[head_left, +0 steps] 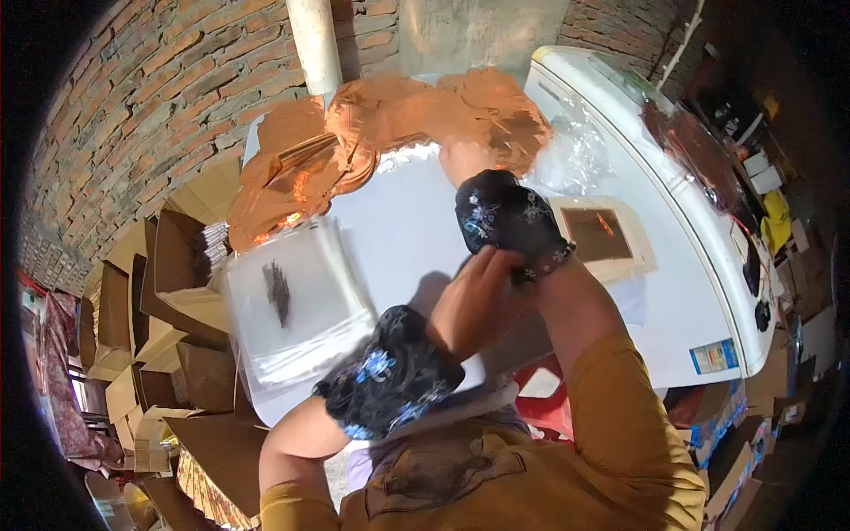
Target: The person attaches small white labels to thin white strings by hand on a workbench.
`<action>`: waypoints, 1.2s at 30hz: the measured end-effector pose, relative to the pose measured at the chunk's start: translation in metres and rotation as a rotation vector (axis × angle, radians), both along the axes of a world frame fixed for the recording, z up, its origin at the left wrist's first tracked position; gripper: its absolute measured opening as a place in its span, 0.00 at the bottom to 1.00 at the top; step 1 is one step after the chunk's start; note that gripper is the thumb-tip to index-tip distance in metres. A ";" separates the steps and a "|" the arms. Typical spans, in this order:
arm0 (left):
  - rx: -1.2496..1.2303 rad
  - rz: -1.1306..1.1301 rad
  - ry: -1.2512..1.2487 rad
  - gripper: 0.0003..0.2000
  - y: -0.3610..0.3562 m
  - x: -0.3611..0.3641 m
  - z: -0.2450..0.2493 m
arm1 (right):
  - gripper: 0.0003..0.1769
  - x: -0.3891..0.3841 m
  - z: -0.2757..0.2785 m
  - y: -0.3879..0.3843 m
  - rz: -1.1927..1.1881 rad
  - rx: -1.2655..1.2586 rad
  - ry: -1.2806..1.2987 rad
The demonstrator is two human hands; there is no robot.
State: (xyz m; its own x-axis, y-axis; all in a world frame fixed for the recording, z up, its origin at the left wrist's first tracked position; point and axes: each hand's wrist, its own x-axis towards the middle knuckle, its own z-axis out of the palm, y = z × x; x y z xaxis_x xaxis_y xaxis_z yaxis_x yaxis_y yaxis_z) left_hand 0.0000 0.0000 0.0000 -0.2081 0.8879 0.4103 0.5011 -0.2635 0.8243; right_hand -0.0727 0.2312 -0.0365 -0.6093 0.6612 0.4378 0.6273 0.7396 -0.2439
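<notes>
My right hand [465,161] reaches to the near edge of a heap of copper-coloured sheets [398,111]; its fingers are too washed out by light to read. My left hand [478,296] lies across my right forearm, its fingers closed on the black floral sleeve cover [512,219] near the wrist. Another such cover [390,376] is on my left forearm. Left of my hands is a stack of clear plastic bags [301,296] with a dark patch on top. To the right, a brown square piece [595,234] rests on a pale sheet [639,232].
The white table [398,239] stands against a brick wall [186,80]. Crumpled clear plastic [575,155] is at the back right, beside a long white appliance [699,292]. Open cardboard boxes [181,274] crowd the left side. A red seat [542,405] is below the table edge.
</notes>
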 end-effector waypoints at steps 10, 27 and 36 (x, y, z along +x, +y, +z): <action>-0.031 -0.116 -0.516 0.06 -0.031 0.031 -0.003 | 0.06 0.041 0.006 -0.060 0.133 0.309 0.123; -0.350 -0.043 0.140 0.07 -0.242 0.002 -0.056 | 0.06 0.251 -0.017 -0.255 1.159 -0.043 -0.517; -0.373 0.097 0.470 0.08 -0.232 0.031 -0.140 | 0.04 0.253 -0.138 -0.247 0.930 -0.452 -0.144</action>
